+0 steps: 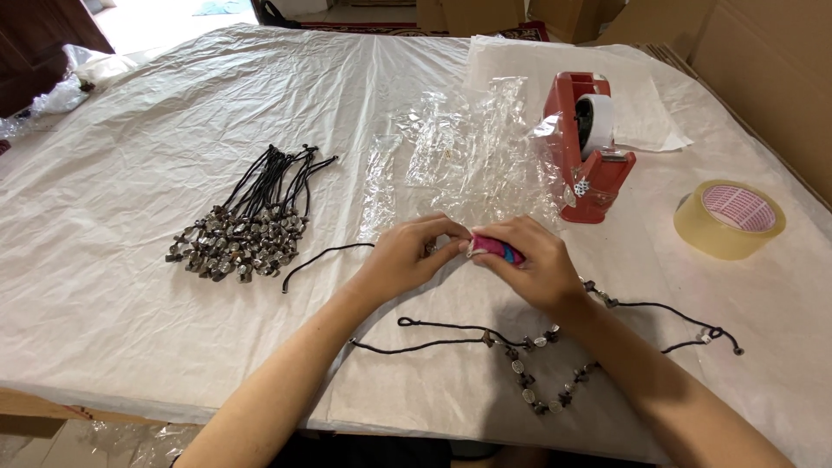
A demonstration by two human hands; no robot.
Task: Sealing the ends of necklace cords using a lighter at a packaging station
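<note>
Here, right hand (pixel 530 260) pinching pink lighter (pixel 496 248), left hand (pixel 406 253) meeting

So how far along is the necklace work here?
One batch looks finished: a bundle of beaded cords lies at left. Right now the left hand and right hand pinch a small pink item. Loose beaded cords and clear bags remain.

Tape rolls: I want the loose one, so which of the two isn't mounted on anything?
The clear-tan tape roll lying flat on the sheet at the right. The white roll sits upright in the red dispenser.
</note>
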